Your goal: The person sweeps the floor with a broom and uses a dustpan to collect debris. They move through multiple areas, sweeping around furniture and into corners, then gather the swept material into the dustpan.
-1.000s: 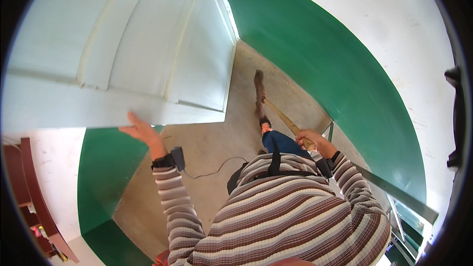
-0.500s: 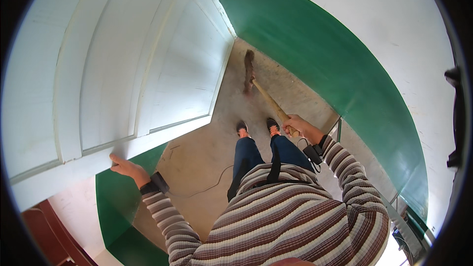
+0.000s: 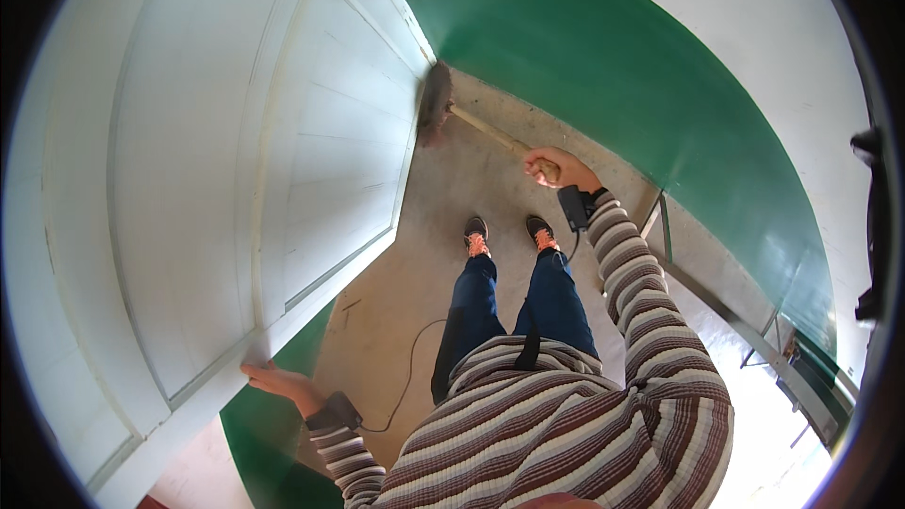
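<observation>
My left hand (image 3: 280, 383) presses flat, fingers spread, on the edge of a white panelled door (image 3: 217, 179) that fills the left of the view. My right hand (image 3: 558, 167) is closed round the wooden handle of a broom (image 3: 481, 123). The brush head (image 3: 435, 104) rests on the concrete floor (image 3: 452, 188) close against the door's far lower corner. My feet in orange-laced shoes (image 3: 507, 234) stand on the floor between door and wall.
A green-painted lower wall (image 3: 641, 94) curves along the right, white above. A thin black cable (image 3: 410, 368) lies on the floor by my left leg. A metal frame (image 3: 735, 320) runs along the right side.
The door has swung wider to the left with my left hand on its edge. The right hand has pushed the broom forward; its head now sits by the door's corner.
</observation>
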The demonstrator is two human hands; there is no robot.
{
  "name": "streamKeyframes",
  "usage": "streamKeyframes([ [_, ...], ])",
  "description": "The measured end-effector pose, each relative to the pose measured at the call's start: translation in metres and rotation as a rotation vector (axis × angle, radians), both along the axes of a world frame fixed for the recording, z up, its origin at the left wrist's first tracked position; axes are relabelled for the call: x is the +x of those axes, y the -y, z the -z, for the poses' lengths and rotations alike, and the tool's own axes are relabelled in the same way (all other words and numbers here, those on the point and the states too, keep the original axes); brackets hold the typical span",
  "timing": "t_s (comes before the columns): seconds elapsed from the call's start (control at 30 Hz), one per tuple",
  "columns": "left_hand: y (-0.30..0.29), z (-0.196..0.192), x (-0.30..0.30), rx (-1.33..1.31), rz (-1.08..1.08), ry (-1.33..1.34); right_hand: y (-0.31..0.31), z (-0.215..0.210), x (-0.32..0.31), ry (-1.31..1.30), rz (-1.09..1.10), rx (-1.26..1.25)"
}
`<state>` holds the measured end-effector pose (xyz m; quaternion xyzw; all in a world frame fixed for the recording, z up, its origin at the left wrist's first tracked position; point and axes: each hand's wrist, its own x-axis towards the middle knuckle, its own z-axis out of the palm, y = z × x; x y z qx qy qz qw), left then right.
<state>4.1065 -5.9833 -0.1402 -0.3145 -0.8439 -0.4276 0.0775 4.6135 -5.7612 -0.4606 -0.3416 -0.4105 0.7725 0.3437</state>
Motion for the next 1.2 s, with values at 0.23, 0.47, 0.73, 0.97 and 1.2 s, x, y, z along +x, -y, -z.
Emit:
streamKeyframes([
  [0.23,-0.001,0.012,0.006,-0.090,0.057,0.034,0.173,-0.071,0.025,0.170,0.323,-0.048],
  [0.47,-0.003,0.046,-0.013,-0.148,0.116,0.462,0.285,-0.103,0.001,-0.715,0.766,-1.288],
  [0.73,0.002,0.055,-0.039,-0.429,-0.060,0.732,0.278,-0.155,-0.006,-0.330,0.663,-0.941],
  [0.97,-0.021,0.085,-0.035,-0.555,0.164,0.823,0.322,-0.081,-0.002,-0.605,0.879,-0.921],
  [1.2,-0.022,0.078,-0.021,-0.565,0.192,0.623,0.406,-0.106,-0.032,-0.679,1.129,-1.069],
])
